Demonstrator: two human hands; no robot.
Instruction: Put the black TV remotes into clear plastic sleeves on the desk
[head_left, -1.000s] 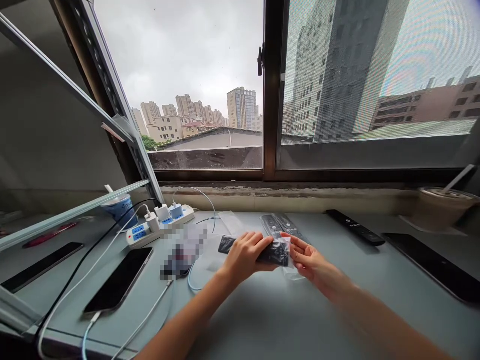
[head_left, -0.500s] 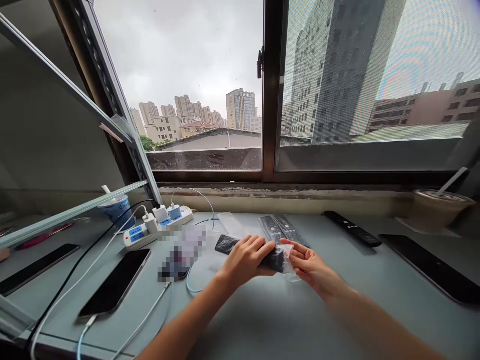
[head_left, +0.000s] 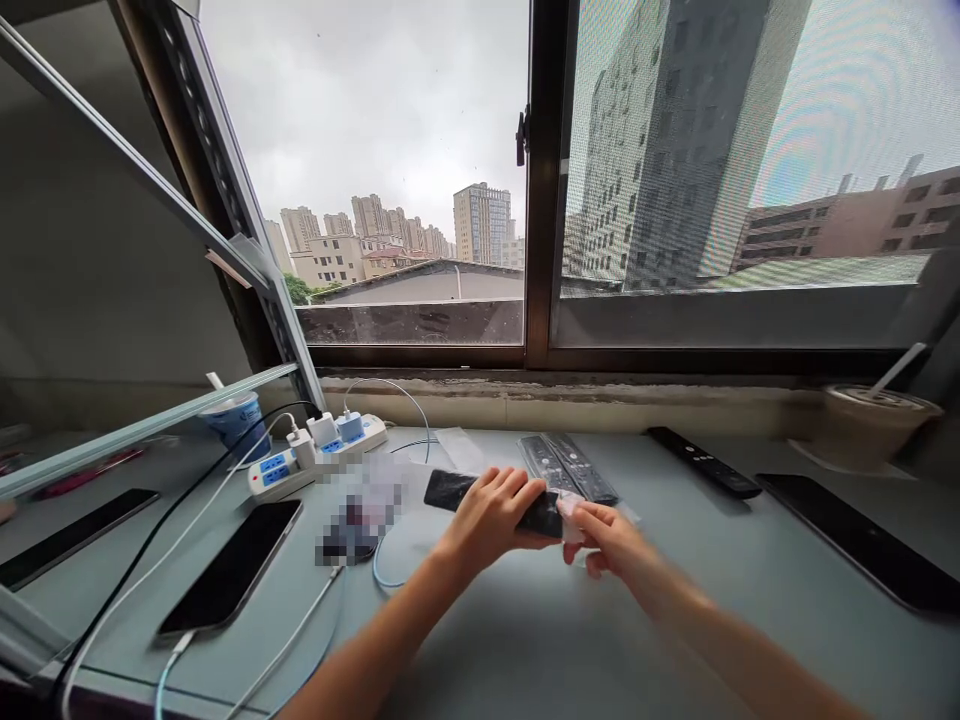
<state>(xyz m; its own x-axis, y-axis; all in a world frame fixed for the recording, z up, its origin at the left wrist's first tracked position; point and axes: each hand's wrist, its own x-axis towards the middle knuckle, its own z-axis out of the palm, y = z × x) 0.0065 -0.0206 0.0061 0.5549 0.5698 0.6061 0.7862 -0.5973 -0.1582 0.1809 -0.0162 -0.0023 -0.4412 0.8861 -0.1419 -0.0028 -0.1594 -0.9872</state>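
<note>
My left hand (head_left: 491, 515) is closed around the middle of a long black remote control (head_left: 448, 490), held just above the table with its button side not visible. A clear plastic bag (head_left: 571, 518) covers the remote's right end. The fingertips of my right hand (head_left: 611, 540) pinch that end of the plastic, while its lower fingers hang loosely curled. Just behind my hands, two more black remotes in clear sleeves (head_left: 574, 468) lie side by side. Part of the held remote is hidden under my left fingers.
On the right lie a bare black remote (head_left: 703, 462), a large black phone (head_left: 862, 540) and a drink cup (head_left: 874, 430). Leftward are a charging phone (head_left: 232, 565), a power strip (head_left: 274, 485), cables, a blue cup (head_left: 238, 420) and a metal shelf frame (head_left: 150, 425).
My right hand has shifted slightly left, closer to the remote's end, with its grip on the plastic changed. The left hand's hold stays nearly the same.
</note>
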